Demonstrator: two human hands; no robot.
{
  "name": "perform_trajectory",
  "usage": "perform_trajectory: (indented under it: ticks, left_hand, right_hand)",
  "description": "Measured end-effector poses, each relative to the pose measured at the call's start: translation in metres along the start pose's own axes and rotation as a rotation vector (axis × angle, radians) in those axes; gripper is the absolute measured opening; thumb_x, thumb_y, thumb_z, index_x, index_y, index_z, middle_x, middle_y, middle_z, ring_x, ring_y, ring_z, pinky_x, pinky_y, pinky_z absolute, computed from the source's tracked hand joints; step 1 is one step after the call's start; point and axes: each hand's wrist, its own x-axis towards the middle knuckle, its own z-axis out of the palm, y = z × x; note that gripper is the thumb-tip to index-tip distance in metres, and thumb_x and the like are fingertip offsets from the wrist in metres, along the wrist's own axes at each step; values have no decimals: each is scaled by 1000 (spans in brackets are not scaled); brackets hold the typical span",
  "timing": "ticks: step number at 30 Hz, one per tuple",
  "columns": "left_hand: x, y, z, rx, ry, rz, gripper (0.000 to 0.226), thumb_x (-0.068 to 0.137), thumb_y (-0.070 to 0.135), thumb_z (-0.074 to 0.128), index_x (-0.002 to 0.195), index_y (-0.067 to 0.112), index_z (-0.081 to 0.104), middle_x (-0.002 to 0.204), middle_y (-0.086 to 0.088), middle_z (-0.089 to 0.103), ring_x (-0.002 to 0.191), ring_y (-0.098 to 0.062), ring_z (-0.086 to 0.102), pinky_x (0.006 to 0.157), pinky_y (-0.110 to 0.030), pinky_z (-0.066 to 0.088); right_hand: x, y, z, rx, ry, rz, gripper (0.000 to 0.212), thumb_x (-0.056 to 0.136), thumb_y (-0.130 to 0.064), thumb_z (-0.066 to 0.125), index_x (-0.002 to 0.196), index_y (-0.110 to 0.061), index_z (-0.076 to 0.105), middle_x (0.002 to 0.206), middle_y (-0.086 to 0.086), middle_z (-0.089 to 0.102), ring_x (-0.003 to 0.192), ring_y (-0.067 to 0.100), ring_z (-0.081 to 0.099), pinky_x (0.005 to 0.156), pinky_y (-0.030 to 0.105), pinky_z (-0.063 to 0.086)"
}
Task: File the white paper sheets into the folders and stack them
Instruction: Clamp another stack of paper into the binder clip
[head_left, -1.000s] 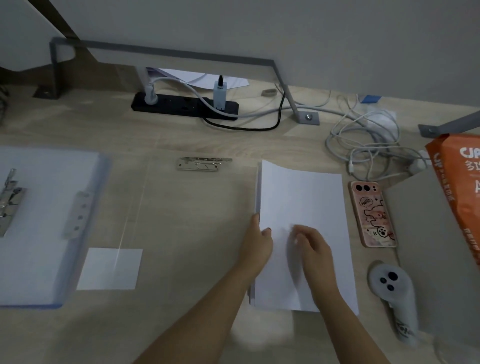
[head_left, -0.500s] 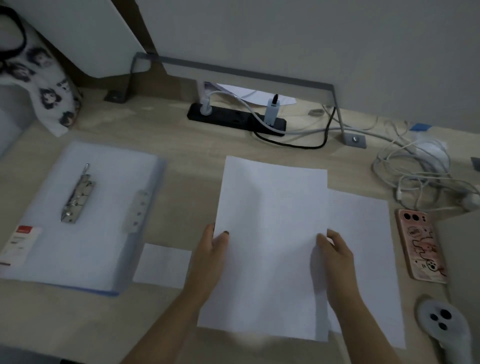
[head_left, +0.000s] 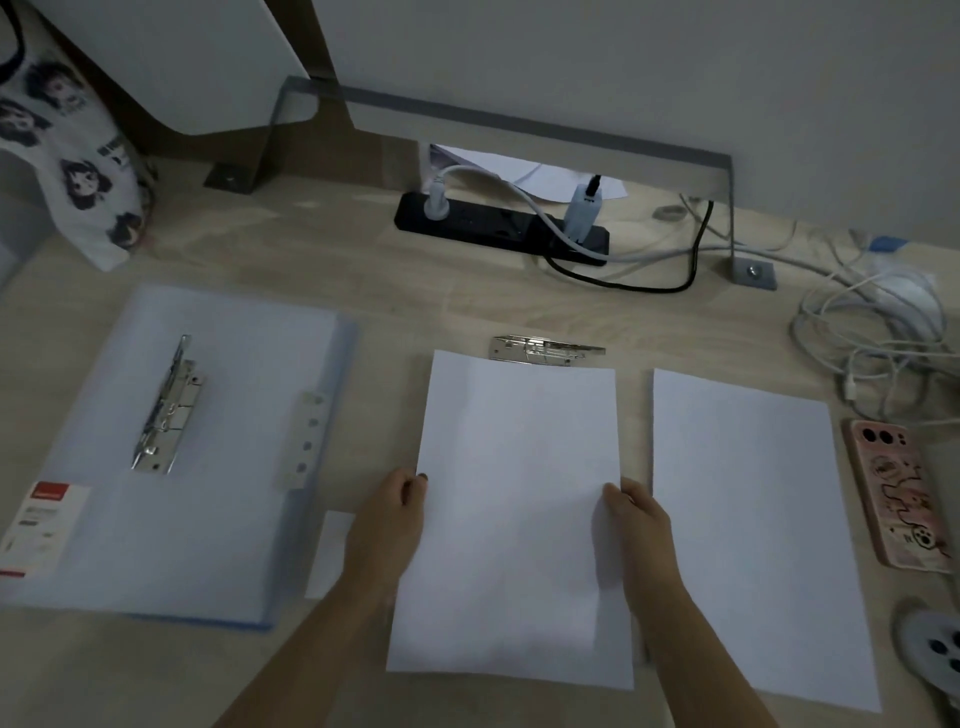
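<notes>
I hold a white paper sheet (head_left: 519, 509) by its two long edges, my left hand (head_left: 389, 525) on the left edge and my right hand (head_left: 641, 525) on the right edge. Its top edge lies just below a metal clip (head_left: 545, 351) that belongs to a clear folder, hard to see on the desk. A stack of white sheets (head_left: 753, 525) lies to the right. A pale blue folder (head_left: 234, 467) with a metal clamp (head_left: 169, 410) lies closed at the left, with a small white label (head_left: 332, 551) beside it.
A pink phone (head_left: 896, 493) and a grey controller (head_left: 935, 649) lie at the right edge. Tangled white cables (head_left: 878, 332) and a black power strip (head_left: 498, 228) sit behind. A printed cloth bag (head_left: 78, 156) hangs at the far left.
I lifted one sheet off the stack and carried it left to the middle of the desk, below the metal clip. The view swung left, showing the blue folder fully.
</notes>
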Motion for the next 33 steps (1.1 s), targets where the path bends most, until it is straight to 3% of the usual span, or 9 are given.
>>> perform_trajectory:
  ticks: [7, 12, 16, 20, 23, 26, 33]
  left_hand:
    - [1, 1, -6, 144, 7, 88, 34, 98, 30, 38, 64, 27, 38, 55, 4, 42, 50, -10, 41, 48, -23, 27]
    - [-4, 0, -5, 58, 19, 100, 21, 97, 32, 38, 84, 24, 52, 66, 5, 54, 59, -8, 50, 53, -19, 32]
    - [3, 3, -3, 129, 47, 74, 23, 98, 33, 36, 82, 24, 51, 62, 6, 52, 58, -8, 50, 51, -22, 30]
    - [16, 7, -2, 175, 99, 51, 20, 96, 31, 41, 83, 19, 51, 65, 5, 53, 58, -9, 48, 48, -23, 30]
    - [23, 10, -2, 192, 140, 37, 16, 94, 28, 45, 85, 16, 51, 74, 2, 56, 62, -10, 49, 48, -21, 32]
    - [26, 12, -2, 223, 153, 31, 17, 94, 28, 46, 86, 14, 52, 79, -1, 59, 65, -13, 51, 47, -20, 31]
    - [27, 12, -3, 269, 162, 48, 17, 94, 30, 45, 88, 17, 52, 84, -1, 62, 70, -15, 56, 48, -20, 31]
  right_hand:
    - [1, 5, 0, 50, -1, 28, 19, 90, -18, 52, 89, -1, 60, 78, 10, 49, 74, 22, 45, 66, 30, 36]
    - [2, 6, -1, 57, -11, 47, 20, 90, -23, 53, 86, -5, 61, 85, 12, 53, 82, 25, 50, 76, 35, 41]
    - [2, 3, 0, 65, 3, 36, 16, 91, -19, 52, 82, -8, 61, 77, 6, 50, 75, 20, 47, 66, 28, 38]
    - [6, -6, 7, -27, 70, -10, 17, 93, -16, 48, 91, -5, 61, 79, 6, 50, 68, 16, 44, 60, 29, 36]
    - [12, -7, 11, -160, 109, -102, 20, 95, -17, 44, 102, -7, 60, 92, 7, 58, 82, 20, 51, 76, 31, 41]
    - [17, -7, 14, -206, 123, -105, 26, 95, -18, 43, 112, -5, 59, 96, 8, 58, 89, 23, 52, 81, 33, 40]
    - [23, -10, 13, -201, 124, -39, 24, 94, -14, 44, 108, -2, 59, 90, 8, 55, 78, 20, 48, 75, 31, 36]
